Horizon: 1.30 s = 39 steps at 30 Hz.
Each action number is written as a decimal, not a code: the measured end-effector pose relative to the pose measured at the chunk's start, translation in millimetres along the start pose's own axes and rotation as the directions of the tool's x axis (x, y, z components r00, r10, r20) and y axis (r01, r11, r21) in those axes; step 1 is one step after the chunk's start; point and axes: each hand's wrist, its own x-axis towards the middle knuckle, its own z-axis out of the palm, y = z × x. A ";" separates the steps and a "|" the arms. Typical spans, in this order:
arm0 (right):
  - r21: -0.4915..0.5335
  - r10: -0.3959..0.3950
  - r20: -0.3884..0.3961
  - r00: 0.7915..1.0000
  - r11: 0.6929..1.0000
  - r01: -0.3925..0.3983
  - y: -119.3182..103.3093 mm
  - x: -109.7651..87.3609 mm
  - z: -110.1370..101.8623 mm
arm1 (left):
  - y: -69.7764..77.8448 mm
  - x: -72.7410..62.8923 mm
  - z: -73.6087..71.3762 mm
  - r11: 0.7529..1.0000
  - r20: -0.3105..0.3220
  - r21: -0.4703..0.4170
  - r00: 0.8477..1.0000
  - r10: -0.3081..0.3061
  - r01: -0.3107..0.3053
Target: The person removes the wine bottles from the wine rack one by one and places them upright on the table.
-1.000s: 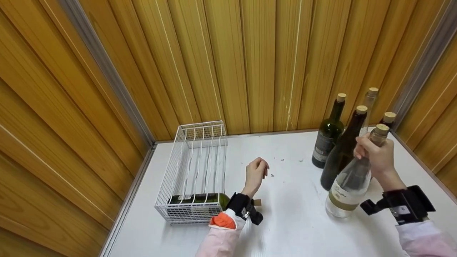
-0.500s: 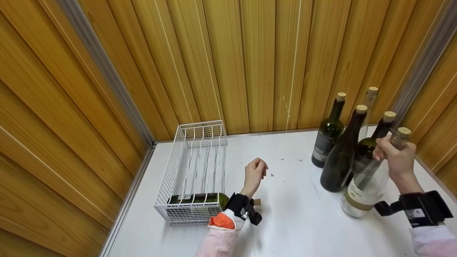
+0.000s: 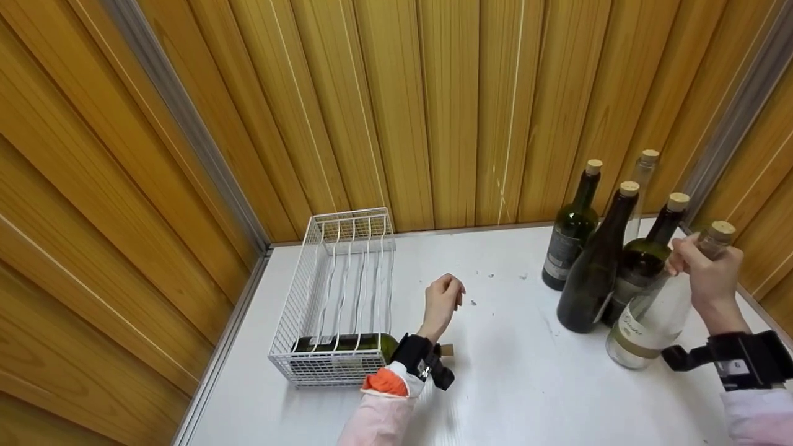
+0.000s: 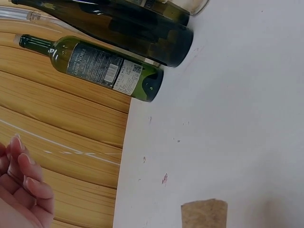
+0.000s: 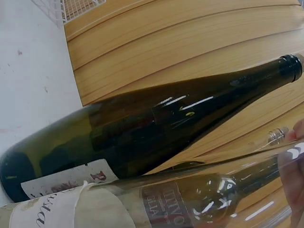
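Note:
My right hand (image 3: 715, 272) grips the neck of a clear glass bottle (image 3: 638, 331) with a cork stopper and a white label with a gold band. The bottle leans slightly, its base low at the table. In the right wrist view, this clear bottle (image 5: 104, 211) overlaps a dark green bottle (image 5: 137, 128). My left hand (image 3: 443, 303) holds nothing, fingers loosely curled, in front of the white wire rack (image 3: 288, 310). Under that wrist, a green bottle (image 3: 347, 344) lies in the rack's near slot, its cork (image 3: 447, 350) pointing right; the forearm hides its neck.
Several corked bottles stand at the back right: a labelled green one (image 3: 567, 248), a dark brown one (image 3: 588, 279), another green one (image 3: 644, 254) and a clear one (image 3: 644, 170) behind. Wooden panel walls (image 3: 452, 111) enclose the white table (image 3: 514, 384).
My right hand has carried the clear bottle to the right and slightly back, uncovering more of the green bottle behind it. The left hand stays nearly still.

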 end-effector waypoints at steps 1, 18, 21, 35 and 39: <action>-0.001 -0.002 -0.006 1.000 1.000 0.002 0.3 0.7 -0.7 | -0.3 0.2 0.1 1.000 0.000 0.000 1.000 0.001 -0.001; -0.017 -0.014 0.053 0.998 1.000 0.014 6.9 6.7 -6.8 | -1.8 1.1 0.6 1.000 -0.010 0.003 1.000 -0.008 0.008; -0.092 -0.012 0.032 0.999 0.996 0.015 7.7 6.1 -7.9 | -1.9 0.3 0.4 1.000 -0.014 -0.004 1.000 -0.006 0.006; -0.284 -0.108 0.006 0.994 0.953 0.105 2.9 5.7 -11.6 | -2.3 -1.9 -1.4 1.000 0.007 -0.008 1.000 -0.008 0.008; -0.489 -0.205 0.021 0.979 0.851 0.189 -11.4 7.2 -9.4 | -1.0 -2.0 -1.3 1.000 -0.005 -0.005 1.000 -0.009 0.009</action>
